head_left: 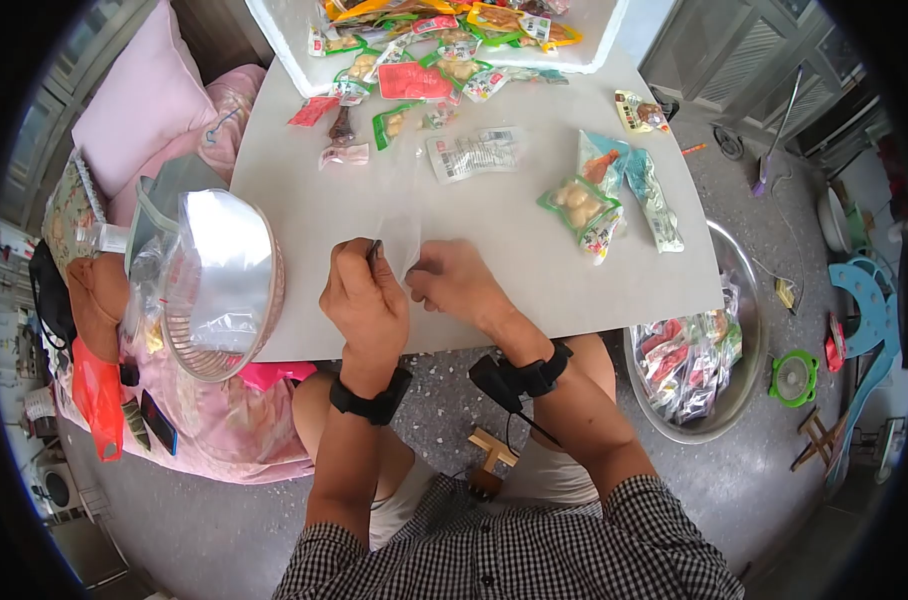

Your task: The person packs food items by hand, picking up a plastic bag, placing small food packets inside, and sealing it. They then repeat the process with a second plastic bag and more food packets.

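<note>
Between my hands, over the near part of the table (534, 300), a clear plastic bag (402, 205) stands up, thin and see-through. My left hand (364, 295) is closed, its thumb and fingers pinching the bag's near left edge. On the other edge my right hand (459, 283) is closed too, fingers curled in, slightly blurred. Beyond the bag lies a silver-white printed packet (474, 154). To the right sit a green-edged packet with pale round pieces (579, 203), a blue packet (604, 158) and a long teal-and-white packet (654, 200).
A white foam box (284, 50) of colourful snack packets stands at the far edge, with several packets spilled before it. At left, a basket (274, 290) holds clear bags. A metal basin (749, 370) of filled packs sits on the floor at right.
</note>
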Demonstrator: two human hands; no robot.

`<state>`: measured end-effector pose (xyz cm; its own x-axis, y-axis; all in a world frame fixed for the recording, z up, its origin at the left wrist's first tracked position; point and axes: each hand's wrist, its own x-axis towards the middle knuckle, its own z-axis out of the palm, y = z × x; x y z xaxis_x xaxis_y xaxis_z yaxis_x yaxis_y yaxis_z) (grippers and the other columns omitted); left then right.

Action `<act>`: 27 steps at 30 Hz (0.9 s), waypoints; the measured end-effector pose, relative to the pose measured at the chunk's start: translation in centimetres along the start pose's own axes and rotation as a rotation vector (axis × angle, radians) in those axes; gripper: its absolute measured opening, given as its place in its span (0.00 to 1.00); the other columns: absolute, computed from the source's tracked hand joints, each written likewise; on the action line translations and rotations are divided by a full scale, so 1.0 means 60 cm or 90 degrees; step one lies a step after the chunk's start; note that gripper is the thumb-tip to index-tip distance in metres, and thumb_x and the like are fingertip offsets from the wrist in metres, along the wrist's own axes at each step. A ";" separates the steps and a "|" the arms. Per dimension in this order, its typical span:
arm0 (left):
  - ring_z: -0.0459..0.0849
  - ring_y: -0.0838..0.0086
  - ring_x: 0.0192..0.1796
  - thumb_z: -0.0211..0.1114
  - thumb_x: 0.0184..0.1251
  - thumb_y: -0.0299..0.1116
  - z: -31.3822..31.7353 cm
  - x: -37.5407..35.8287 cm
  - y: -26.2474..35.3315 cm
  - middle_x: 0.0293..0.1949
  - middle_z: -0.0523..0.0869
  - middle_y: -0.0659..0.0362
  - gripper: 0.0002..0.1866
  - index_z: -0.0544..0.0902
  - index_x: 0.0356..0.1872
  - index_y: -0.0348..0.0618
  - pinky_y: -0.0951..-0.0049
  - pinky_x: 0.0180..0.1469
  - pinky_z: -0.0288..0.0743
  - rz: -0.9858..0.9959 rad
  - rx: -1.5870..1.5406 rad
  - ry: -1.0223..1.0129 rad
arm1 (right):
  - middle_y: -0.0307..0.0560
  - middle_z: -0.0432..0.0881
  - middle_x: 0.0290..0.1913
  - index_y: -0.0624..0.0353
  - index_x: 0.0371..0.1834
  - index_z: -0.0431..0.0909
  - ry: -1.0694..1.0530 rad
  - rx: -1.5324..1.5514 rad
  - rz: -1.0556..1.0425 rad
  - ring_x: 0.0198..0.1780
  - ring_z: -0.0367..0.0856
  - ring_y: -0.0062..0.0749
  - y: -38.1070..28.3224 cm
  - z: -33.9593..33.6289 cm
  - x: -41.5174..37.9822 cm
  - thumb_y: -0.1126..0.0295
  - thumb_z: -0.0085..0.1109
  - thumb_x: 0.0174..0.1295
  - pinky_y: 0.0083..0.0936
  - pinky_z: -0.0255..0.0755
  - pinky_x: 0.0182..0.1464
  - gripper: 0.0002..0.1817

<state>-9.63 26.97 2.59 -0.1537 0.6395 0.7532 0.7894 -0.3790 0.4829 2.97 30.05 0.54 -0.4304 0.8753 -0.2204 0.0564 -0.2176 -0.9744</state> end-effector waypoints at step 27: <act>0.74 0.60 0.23 0.58 0.46 0.13 -0.012 0.018 0.004 0.25 0.74 0.53 0.12 0.73 0.32 0.37 0.64 0.23 0.68 0.034 0.017 -0.025 | 0.51 0.80 0.26 0.67 0.38 0.77 0.165 -0.277 -0.116 0.28 0.80 0.36 0.019 0.013 0.014 0.72 0.60 0.54 0.29 0.75 0.33 0.11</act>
<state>-10.02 27.11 3.83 -0.0877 0.6446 0.7595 0.8113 -0.3962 0.4300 1.98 30.23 -0.75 -0.2351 0.9720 0.0041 0.3938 0.0992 -0.9138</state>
